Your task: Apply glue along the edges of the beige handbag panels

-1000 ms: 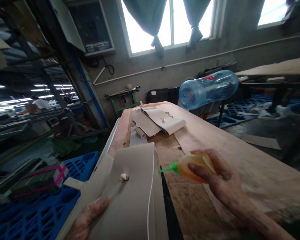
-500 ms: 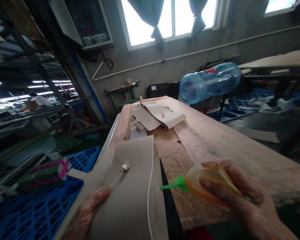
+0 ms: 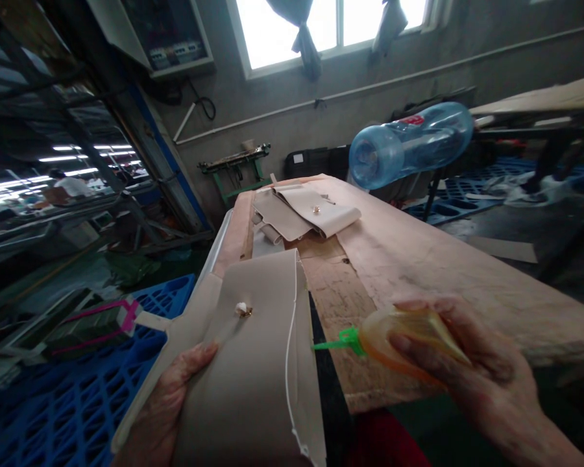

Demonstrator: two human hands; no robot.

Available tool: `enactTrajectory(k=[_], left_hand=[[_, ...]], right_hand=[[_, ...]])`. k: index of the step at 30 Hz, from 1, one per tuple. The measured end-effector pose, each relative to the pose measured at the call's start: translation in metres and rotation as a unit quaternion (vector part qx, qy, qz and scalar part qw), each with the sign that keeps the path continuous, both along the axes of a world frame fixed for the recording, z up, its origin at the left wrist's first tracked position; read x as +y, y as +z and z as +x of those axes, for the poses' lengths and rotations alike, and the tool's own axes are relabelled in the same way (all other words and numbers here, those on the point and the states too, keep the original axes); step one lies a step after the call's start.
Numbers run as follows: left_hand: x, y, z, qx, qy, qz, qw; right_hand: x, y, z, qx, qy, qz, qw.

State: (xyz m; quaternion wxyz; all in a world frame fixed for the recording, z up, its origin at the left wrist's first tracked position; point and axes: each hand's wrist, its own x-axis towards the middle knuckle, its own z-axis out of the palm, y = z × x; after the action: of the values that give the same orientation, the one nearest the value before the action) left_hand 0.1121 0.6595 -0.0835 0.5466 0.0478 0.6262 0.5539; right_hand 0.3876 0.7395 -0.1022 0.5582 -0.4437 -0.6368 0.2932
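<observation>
From where I watch, the right hand (image 3: 472, 363) is closed around a squeeze bottle (image 3: 399, 340) of amber liquid, its green nozzle (image 3: 343, 340) pointing toward the left hand's side, the tip at or just beside the edge of a beige panel (image 3: 248, 350). The left hand (image 3: 175, 395) grips that panel by its outer side, thumb on top; I can't see the fingers underneath. The panel lies between the two hands, with a metal clasp (image 3: 244, 311) above the left thumb and a white cord (image 3: 288, 363) running down the side facing the bottle. Beyond both hands, more beige pieces (image 3: 311, 211) lie overlapped on the desk (image 3: 418, 259). Past the right hand I see a big blue jug (image 3: 411, 146) on its side, and left of the left hand, a blue pallet (image 3: 78, 402).
</observation>
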Motion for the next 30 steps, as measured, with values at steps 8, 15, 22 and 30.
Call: enactTrajectory(k=[8, 15, 22, 30], left_hand=[[-0.001, -0.007, -0.009, 0.013, 0.026, -0.02, 0.999], [0.0, -0.006, -0.007, 0.029, 0.038, 0.004, 0.999], [-0.002, -0.01, -0.013, 0.025, 0.012, 0.034, 0.999], [0.0, -0.006, -0.009, 0.017, 0.019, 0.025, 0.999]], right_hand=[[-0.014, 0.002, 0.004, 0.0, 0.024, 0.016, 1.0], [-0.023, -0.004, 0.011, 0.018, 0.02, -0.001, 1.0], [-0.027, -0.005, 0.01, 0.018, 0.034, -0.011, 0.999], [-0.035, -0.014, 0.016, 0.037, 0.05, -0.065, 0.996]])
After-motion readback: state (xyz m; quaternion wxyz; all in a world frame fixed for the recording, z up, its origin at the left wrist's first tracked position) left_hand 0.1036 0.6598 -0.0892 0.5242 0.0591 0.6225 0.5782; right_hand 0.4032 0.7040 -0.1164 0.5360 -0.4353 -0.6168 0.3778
